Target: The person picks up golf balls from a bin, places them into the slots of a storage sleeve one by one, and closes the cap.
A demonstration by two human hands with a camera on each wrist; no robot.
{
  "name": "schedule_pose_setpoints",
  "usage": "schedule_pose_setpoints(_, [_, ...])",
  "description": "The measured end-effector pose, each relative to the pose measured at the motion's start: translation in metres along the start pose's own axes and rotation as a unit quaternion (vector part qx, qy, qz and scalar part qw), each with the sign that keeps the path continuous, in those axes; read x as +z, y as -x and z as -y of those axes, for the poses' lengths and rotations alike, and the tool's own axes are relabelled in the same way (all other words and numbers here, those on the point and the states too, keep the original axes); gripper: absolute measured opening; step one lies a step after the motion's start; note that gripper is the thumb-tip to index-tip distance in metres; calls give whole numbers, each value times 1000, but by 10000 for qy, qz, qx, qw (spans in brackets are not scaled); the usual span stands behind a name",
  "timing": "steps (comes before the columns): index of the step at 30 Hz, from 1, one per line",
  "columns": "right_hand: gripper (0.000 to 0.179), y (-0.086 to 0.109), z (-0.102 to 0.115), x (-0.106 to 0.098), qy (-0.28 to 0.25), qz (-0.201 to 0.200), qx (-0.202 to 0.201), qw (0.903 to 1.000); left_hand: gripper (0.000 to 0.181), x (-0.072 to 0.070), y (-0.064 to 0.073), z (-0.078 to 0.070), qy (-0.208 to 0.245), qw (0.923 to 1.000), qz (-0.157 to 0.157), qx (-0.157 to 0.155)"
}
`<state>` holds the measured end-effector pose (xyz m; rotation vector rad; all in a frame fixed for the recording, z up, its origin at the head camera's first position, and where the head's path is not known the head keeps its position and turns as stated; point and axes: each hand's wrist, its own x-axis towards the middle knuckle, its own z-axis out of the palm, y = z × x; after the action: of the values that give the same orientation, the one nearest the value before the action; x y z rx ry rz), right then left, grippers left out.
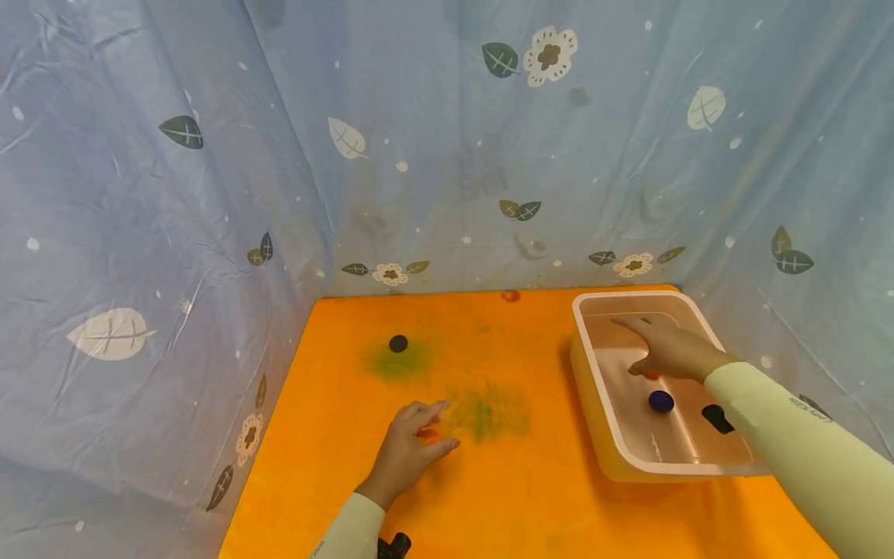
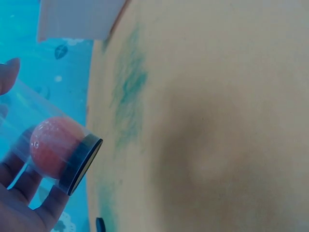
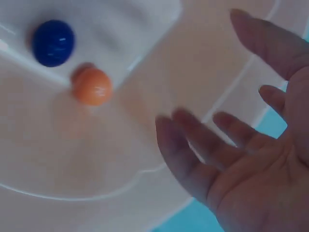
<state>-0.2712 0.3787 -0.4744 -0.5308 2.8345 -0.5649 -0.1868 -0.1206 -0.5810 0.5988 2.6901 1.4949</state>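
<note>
My left hand (image 1: 408, 450) holds a clear tube (image 2: 29, 108) with a black end cap (image 2: 81, 164). An orange-red ball (image 2: 55, 146) rests inside it, against the cap. Over the white plastic bin (image 1: 608, 419) on the right, my right hand (image 1: 673, 351) is spread with straight, relaxed fingers and nothing in it. Within the bin lie a dark blue ball (image 3: 53, 43) and an orange ball (image 3: 92, 87), the latter partly hidden under my right hand in the head view. A dark object (image 1: 717, 418) sits nearer the bin's right side, partly behind my sleeve.
On the orange tabletop (image 1: 531, 497), a small black disc (image 1: 398, 343) lies at the back left, beside green smudges. A blue patterned curtain (image 1: 447, 171) surrounds the table at the back and sides. The bin's raised rim stands along the right.
</note>
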Motion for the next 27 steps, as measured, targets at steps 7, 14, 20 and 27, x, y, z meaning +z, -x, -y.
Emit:
schedule_pose_setpoints(7, [109, 3, -28, 14, -1261, 619, 530, 9887, 67, -2, 2, 2, 109, 9998, -38, -173])
schedule_pose_setpoints(14, [97, 8, -42, 23, -1261, 857, 981, 9834, 66, 0, 0, 5, 142, 9996, -17, -253])
schedule_pose_setpoints(20, [90, 11, -57, 44, -1462, 1096, 1518, 9714, 65, -1, 1, 5, 133, 9994, -43, -327])
schedule_pose_setpoints(27, [86, 15, -58, 57, -2059, 1606, 2103, 9421, 64, 0, 2, 9, 185, 9994, -25, -289])
